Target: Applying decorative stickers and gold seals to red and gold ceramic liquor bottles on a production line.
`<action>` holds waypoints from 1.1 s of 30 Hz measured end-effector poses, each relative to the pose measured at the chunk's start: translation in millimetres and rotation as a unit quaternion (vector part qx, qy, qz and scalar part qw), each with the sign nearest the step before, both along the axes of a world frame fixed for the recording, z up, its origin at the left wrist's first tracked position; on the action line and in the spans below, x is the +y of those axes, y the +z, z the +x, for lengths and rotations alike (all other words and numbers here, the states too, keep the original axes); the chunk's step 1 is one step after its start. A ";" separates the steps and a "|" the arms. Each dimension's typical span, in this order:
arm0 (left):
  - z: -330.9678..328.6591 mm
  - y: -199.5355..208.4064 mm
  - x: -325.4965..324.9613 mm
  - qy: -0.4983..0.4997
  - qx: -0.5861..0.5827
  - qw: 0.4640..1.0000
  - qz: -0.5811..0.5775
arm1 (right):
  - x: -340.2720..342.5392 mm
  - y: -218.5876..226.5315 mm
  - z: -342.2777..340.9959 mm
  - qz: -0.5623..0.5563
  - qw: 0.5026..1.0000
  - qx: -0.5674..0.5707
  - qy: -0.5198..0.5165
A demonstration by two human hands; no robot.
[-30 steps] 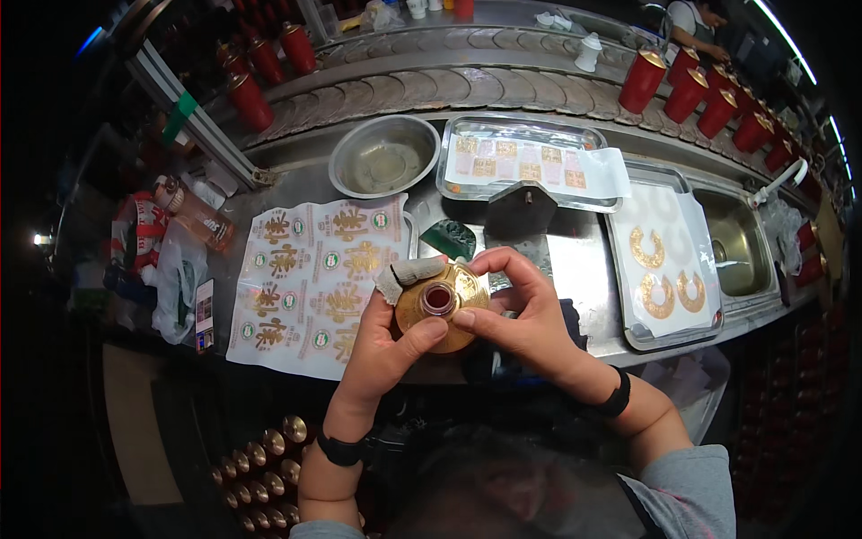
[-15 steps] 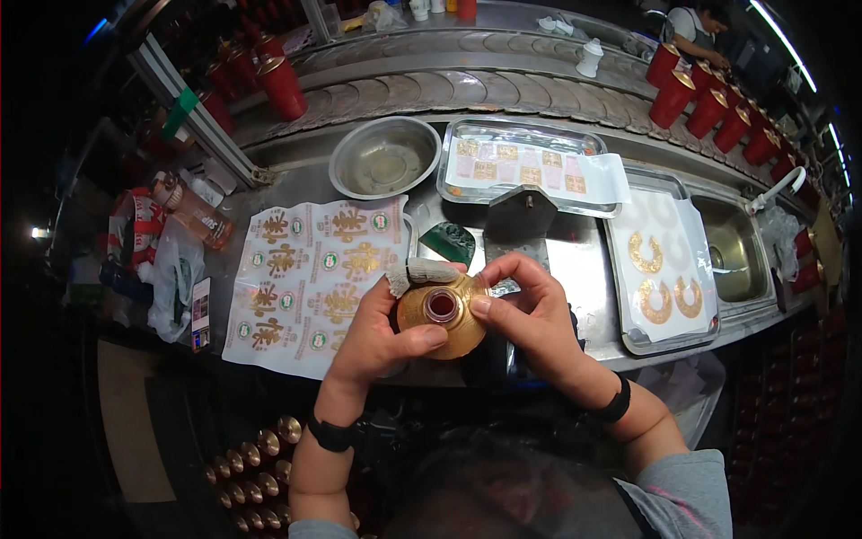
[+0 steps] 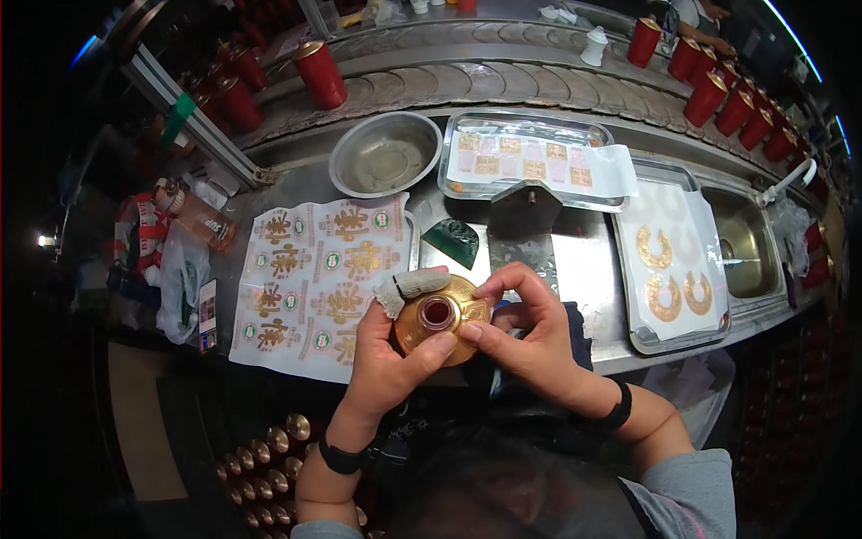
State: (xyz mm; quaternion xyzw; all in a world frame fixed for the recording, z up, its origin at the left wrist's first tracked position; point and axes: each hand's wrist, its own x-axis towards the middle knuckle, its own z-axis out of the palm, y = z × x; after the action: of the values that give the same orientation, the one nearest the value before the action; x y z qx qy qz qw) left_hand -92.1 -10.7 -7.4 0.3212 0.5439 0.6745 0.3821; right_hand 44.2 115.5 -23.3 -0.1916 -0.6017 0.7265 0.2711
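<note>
I hold a round gold bottle (image 3: 444, 316) seen from above, its dark red mouth open toward the camera. My left hand (image 3: 388, 359) grips it from the left, the index finger wrapped in white tape lying over its top edge. My right hand (image 3: 525, 337) grips its right side, thumb and fingertips pressing at the gold surface. Both hands are over the front edge of the steel counter (image 3: 575, 260).
White sheets of gold and green labels (image 3: 314, 278) lie left of the hands. Behind are a steel bowl (image 3: 384, 154), a tray of small square labels (image 3: 530, 162), a tray with gold curved labels (image 3: 669, 269), a sink (image 3: 745, 242), red bottles (image 3: 319, 72), and gold bottles below (image 3: 269, 449).
Both hands with the gold bottle have drifted slightly down and toward me; the right fingers have shifted on the bottle's right edge.
</note>
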 end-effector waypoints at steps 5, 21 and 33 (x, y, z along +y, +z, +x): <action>-51.7 -5.9 9.9 -0.178 -0.032 0.983 0.028 | -14.6 0.7 1.2 0.008 1.000 0.017 -0.024; -38.6 -3.9 5.9 -0.136 -0.004 0.991 0.015 | 0.5 4.4 -13.0 -0.024 1.000 0.016 0.007; -30.7 -5.1 3.2 -0.110 -0.009 0.994 0.011 | -0.8 1.4 -3.4 0.081 0.996 -0.003 0.019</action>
State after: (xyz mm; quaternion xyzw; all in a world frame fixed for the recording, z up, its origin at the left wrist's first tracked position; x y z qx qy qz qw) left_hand -122.8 -7.5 -12.5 0.3774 0.4938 0.6374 0.4555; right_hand 40.8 114.7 -21.8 -0.1596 -0.6632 0.6795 0.2701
